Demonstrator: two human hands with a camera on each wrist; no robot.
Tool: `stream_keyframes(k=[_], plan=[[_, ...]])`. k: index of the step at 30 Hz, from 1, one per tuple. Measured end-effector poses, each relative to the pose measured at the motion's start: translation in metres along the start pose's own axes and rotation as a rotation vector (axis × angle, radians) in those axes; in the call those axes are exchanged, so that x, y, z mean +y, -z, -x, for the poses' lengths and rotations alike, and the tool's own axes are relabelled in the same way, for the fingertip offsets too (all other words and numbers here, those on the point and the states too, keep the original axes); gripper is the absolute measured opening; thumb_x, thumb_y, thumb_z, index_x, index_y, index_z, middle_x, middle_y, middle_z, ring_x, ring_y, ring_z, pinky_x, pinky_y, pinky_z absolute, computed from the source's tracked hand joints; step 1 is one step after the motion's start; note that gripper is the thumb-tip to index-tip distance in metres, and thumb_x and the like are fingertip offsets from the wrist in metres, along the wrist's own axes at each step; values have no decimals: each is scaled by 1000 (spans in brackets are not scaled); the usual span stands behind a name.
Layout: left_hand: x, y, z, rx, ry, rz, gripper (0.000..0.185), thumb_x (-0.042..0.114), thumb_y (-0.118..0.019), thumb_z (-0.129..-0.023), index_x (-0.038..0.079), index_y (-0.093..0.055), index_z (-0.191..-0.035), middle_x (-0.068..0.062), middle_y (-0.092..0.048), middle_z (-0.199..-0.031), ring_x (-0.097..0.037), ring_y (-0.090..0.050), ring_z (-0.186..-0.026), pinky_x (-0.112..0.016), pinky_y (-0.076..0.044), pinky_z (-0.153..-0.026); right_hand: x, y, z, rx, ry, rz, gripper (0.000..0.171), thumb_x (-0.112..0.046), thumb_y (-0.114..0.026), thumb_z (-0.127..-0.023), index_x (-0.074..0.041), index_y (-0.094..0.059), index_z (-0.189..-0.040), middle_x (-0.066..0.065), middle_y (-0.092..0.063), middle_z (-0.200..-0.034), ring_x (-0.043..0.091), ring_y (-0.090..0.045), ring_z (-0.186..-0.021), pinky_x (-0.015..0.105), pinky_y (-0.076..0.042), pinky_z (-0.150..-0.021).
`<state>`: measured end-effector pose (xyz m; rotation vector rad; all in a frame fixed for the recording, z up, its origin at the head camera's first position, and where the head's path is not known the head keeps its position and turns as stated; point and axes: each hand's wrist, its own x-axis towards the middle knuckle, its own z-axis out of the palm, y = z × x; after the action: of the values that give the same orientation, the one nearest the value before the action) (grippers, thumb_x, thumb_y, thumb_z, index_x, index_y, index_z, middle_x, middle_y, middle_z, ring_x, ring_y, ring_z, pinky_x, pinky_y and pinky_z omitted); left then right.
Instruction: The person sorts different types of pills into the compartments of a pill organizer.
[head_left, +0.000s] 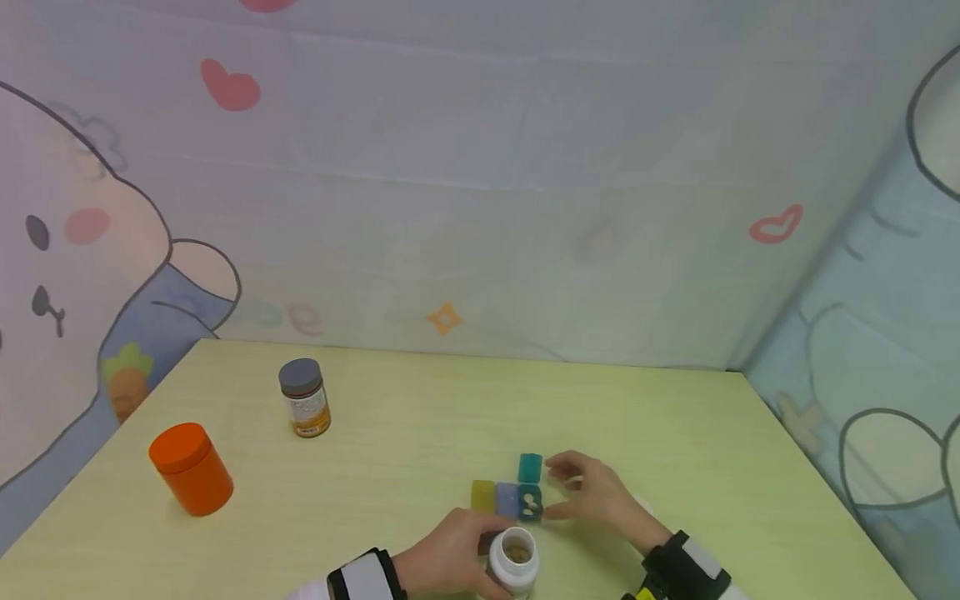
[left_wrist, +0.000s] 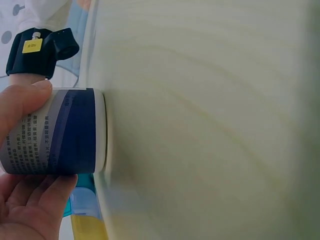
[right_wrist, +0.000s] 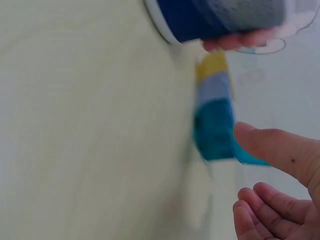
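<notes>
My left hand [head_left: 456,552] grips a white pill bottle [head_left: 514,560] with no cap on it; tablets show down inside its mouth. In the left wrist view the bottle's blue and white label [left_wrist: 75,132] faces the camera and its base is at the table. Just beyond it lies a small pill box [head_left: 507,498] with yellow, lilac and teal compartments. Its teal lid [head_left: 530,467] is flipped back, and pale tablets [head_left: 530,502] lie in that compartment. Beside the box's right side hovers my right hand [head_left: 596,496], fingers loosely bent, with nothing visible in it.
An orange jar [head_left: 197,475] with a lid stands at the table's left. Behind it is a brown bottle [head_left: 306,400] with a grey cap. Something small and white [head_left: 643,505] shows behind my right wrist, mostly hidden. A printed curtain [head_left: 480,208] hangs behind the table.
</notes>
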<state>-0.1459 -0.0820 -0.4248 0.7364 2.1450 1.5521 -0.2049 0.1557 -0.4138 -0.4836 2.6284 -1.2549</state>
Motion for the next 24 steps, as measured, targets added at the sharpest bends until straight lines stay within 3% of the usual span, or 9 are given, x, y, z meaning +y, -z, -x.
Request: stream_keyframes(k=[6,11,14,19,24], plan=[[-1,-2,-2,-2,0,19,47,-6,-87,-71,4,-73,-115,-5,-75,-111,3,-66,-102,-13,-49,-91,11,43,14,65,-35,90,56,-10,-85,-81,10,-59,-127,22,-66,-117,36,-63,-107,48,-55,-95],[-2,-4,-3,-8,6,35,45,-6,-86,-72,4,-72,-114,-5,-75,-110,3,-66,-100,-13,-49,-90,35,65,25,48,-95,225,58,-12,-86,-79,10,-59,-125,23,-66,-119,38,-62,-107,49,-55,-92],[-1,-4,-3,-10,9,36,44,-5,-86,-72,4,-73,-113,-4,-76,-110,4,-66,-100,-13,-49,-90,48,67,30,24,-136,279,60,-11,-89,-75,10,-61,-122,19,-68,-113,33,-63,-102,48,-55,-87],[0,-3,-5,2,6,-5,44,-5,-87,-70,4,-73,-111,-3,-76,-108,5,-66,-98,-13,-49,-88,62,62,36,37,-159,262,57,-6,-90,-72,11,-62,-118,11,-68,-104,22,-63,-92,39,-54,-78],[1,-3,-7,6,9,-26,44,-5,-87,-70,3,-74,-111,-4,-76,-108,6,-65,-97,-12,-49,-88,57,58,36,95,-174,274,44,-5,-88,-73,7,-66,-109,8,-69,-98,20,-63,-88,34,-51,-74]])
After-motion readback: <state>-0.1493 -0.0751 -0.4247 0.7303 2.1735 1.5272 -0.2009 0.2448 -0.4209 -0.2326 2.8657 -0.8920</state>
